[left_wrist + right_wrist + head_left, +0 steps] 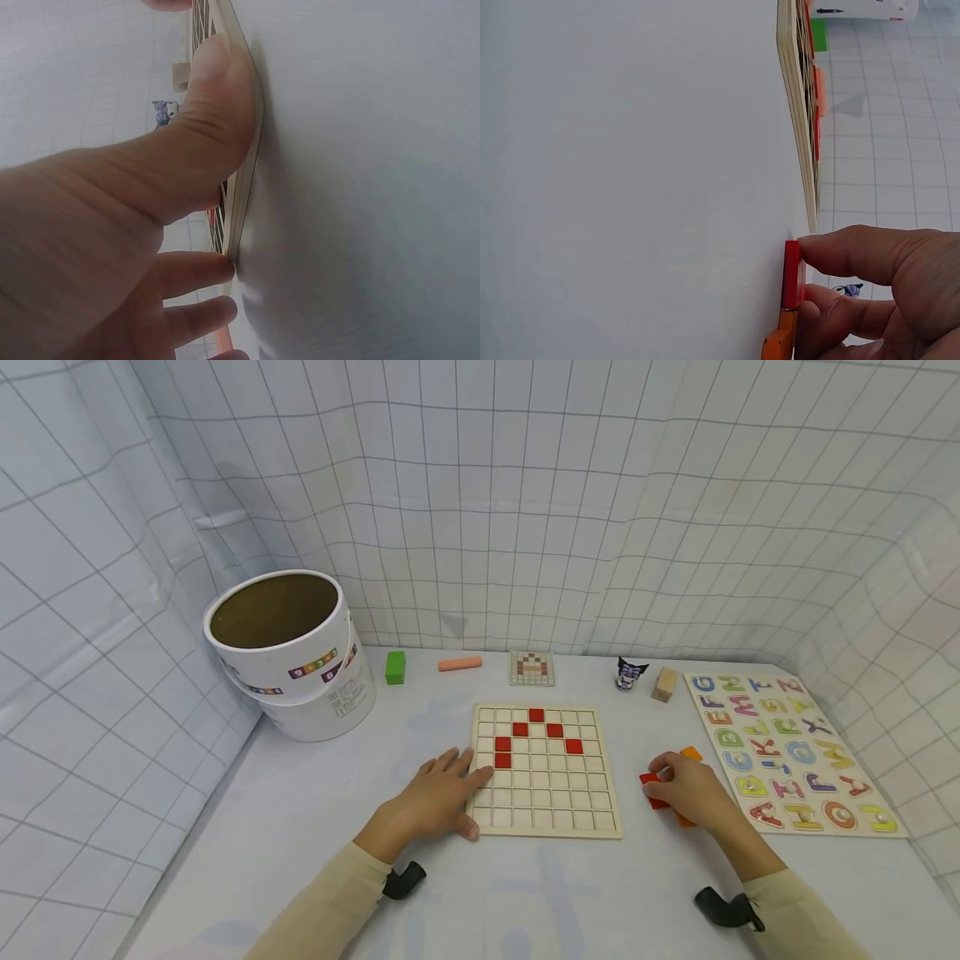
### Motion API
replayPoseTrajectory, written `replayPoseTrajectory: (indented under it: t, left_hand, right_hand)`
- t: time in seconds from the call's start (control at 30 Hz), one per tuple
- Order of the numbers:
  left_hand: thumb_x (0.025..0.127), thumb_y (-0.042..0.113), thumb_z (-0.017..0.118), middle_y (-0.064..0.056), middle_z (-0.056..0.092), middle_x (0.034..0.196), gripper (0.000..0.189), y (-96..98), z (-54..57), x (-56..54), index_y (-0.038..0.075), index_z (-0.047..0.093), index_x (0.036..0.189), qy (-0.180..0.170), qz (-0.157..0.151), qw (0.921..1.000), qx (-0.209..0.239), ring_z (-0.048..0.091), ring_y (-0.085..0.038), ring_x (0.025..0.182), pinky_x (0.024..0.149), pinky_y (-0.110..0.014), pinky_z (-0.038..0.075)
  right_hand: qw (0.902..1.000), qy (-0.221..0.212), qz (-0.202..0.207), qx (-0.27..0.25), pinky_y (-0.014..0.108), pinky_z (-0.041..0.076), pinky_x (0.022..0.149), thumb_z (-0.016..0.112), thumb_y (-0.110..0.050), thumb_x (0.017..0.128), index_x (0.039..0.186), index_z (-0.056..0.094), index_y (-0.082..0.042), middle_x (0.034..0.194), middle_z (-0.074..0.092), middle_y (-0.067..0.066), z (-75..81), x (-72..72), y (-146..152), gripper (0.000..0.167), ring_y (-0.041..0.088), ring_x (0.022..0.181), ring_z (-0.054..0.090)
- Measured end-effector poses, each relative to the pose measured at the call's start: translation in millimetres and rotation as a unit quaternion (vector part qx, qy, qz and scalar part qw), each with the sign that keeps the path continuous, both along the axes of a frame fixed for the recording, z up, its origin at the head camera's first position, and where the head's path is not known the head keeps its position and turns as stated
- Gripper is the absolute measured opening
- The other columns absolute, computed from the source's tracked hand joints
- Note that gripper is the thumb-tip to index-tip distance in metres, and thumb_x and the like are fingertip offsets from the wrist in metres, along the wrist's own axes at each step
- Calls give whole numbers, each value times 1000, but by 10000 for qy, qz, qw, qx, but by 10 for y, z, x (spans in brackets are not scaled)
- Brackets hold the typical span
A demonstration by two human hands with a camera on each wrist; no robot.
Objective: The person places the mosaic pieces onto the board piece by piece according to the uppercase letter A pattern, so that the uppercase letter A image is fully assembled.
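Observation:
A pale wooden grid board [544, 832] lies on the table with several red square tiles [536, 715] in its upper cells. My left hand [442, 795] rests spread at the board's left edge. Its thumb [217, 97] lies against the board's side near the front corner. To the right of the board, my right hand [688, 787] is over a small group of red and orange tiles. Thumb and curled finger pinch a red tile [791, 274] low at the table. An orange tile [778, 341] lies beside it, and the hand partly hides the group.
A white bucket [330, 697] stands at back left. Along the back are a green block [395, 667], an orange stick [460, 664], a small pattern card [532, 668], a purple-and-white figurine [628, 675] and a wooden block [664, 684]. An alphabet puzzle board [813, 828] lies right.

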State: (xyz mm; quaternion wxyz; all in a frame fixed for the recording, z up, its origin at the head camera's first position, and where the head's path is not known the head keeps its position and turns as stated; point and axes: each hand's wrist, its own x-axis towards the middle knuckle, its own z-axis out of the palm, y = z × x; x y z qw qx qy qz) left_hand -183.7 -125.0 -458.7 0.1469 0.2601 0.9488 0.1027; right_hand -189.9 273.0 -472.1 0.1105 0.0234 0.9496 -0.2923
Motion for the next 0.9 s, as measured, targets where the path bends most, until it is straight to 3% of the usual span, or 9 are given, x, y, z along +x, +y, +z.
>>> replayPoseTrajectory:
  t: [0.3,0.43,0.53,0.7,0.8,0.9]
  left_hand:
    - [75,45,85,-21,29,164,94,-3,-4,6,19,44,155,17,-29,10000,-5,23,-45,151,116,-64,25]
    - [75,46,85,-21,29,165,94,-3,10,9,19,44,156,23,-25,10000,-18,23,-45,151,116,-64,25]
    - [75,45,85,-21,29,165,94,-2,14,11,19,44,156,10,-19,10000,-23,23,-45,151,117,-64,25]
    - [75,44,86,-20,29,164,94,0,22,19,19,45,155,-17,27,10000,-50,23,-45,151,117,-64,25]
    - [75,44,86,-20,29,164,93,1,28,20,19,45,155,-12,34,10000,-53,23,-45,151,116,-64,25]
    - [75,44,86,-20,29,164,93,4,32,19,19,45,155,-8,16,10000,-31,23,-45,151,116,-65,25]
  right_hand:
    - [9993,-91,-81,-342,33,47,66,73,-22,91,115,56,-6,101,65,13,-4,1,-9,33,26,86,57]
    - [9948,-63,-131,-1004,31,48,61,70,-22,95,122,56,-8,94,63,12,-21,-7,49,34,23,74,57]
    - [9825,-132,-191,-1847,29,49,57,67,-23,98,129,55,-6,88,61,12,-7,-44,78,37,21,67,58]
    - [9485,-454,-301,-3122,24,54,61,71,-27,98,136,53,-1,95,64,9,37,-149,-67,50,16,71,64]
    - [9276,-631,-295,-3671,22,56,65,71,-19,97,138,51,4,99,66,9,38,-210,-248,51,14,74,67]
    - [9245,-755,-148,-3734,22,57,66,70,-11,97,138,50,6,100,67,11,29,-256,-438,48,13,75,69]
